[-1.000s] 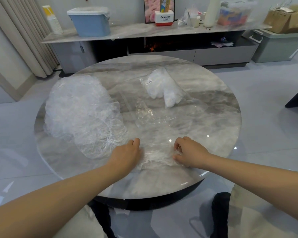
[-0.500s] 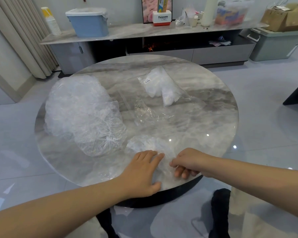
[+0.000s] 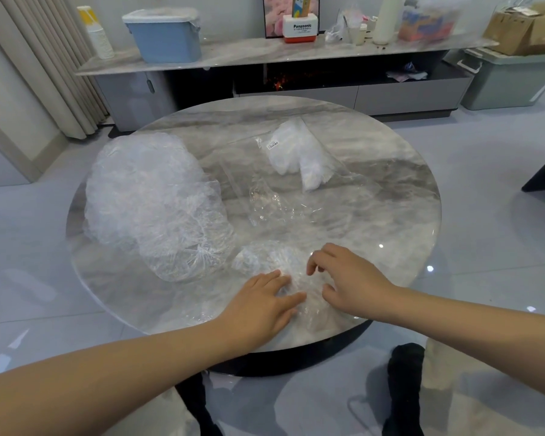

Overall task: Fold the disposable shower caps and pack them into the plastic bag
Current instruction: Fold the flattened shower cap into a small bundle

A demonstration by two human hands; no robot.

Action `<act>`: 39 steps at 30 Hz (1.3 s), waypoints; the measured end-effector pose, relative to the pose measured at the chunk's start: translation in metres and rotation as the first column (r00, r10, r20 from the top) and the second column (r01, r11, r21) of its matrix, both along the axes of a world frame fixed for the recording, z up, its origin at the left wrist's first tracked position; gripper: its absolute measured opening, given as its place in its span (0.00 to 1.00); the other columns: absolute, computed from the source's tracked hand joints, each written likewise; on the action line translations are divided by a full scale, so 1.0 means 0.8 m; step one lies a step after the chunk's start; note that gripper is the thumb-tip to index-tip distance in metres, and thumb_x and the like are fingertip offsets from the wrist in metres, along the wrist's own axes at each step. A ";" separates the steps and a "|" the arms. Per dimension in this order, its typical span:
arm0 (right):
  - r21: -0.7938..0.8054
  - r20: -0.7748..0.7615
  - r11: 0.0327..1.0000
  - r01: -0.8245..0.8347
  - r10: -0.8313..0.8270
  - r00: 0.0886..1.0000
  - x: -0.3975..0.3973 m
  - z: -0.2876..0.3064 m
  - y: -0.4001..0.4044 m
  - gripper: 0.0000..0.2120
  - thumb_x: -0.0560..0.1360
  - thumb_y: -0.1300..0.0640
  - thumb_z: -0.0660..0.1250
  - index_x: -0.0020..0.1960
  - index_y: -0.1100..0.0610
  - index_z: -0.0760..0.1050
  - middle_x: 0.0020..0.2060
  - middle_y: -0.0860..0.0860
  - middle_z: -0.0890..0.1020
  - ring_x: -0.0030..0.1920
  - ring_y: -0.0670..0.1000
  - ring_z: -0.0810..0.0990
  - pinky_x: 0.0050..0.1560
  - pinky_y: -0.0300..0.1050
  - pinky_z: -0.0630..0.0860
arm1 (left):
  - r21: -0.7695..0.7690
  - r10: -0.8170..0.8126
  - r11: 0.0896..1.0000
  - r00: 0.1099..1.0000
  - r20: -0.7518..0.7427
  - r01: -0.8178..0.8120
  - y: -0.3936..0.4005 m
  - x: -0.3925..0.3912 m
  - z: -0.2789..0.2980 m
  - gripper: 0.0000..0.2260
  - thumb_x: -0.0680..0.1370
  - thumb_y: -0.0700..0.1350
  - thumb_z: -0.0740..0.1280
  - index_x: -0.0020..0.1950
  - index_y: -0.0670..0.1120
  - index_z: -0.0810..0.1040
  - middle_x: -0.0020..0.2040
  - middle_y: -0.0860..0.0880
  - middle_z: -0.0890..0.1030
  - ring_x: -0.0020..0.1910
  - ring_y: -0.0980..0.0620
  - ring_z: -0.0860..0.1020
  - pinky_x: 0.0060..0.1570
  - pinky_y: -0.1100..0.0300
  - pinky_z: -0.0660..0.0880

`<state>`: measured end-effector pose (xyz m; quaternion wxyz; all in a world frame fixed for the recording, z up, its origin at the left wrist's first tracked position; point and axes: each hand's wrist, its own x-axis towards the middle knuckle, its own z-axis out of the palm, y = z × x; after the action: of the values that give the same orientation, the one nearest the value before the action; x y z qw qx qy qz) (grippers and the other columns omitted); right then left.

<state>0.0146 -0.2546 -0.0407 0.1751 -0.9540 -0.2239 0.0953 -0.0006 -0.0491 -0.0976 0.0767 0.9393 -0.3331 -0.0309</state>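
Clear cap point(image 3: 283, 262), 2 hands

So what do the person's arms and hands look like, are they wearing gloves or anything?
No gloves. The left hand and the right hand are both bare, and so are both forearms as far as the picture shows, with no sleeve in view. I can see no watch, bracelet or ring on either one. The fingers are bare too, and the nails are too small to tell anything about.

Right hand point(image 3: 350, 281) released cap point(image 3: 277, 262), fingers spread
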 end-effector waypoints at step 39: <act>0.142 -0.222 0.986 -0.087 0.118 0.968 0.015 -0.018 -0.003 0.22 0.72 0.36 0.64 0.44 0.56 0.73 0.39 0.51 0.77 0.42 0.48 0.74 0.44 0.41 0.68 | -0.440 0.224 0.739 0.803 -0.553 -0.510 -0.004 0.016 0.019 0.24 0.81 0.53 0.57 0.42 0.34 0.79 0.25 0.50 0.64 0.26 0.54 0.64 0.28 0.65 0.61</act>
<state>0.0263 -0.2569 -0.0549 0.2569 -0.9102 -0.2570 0.1988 0.0122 -0.0525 -0.0824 0.4353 0.8841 -0.0999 -0.1376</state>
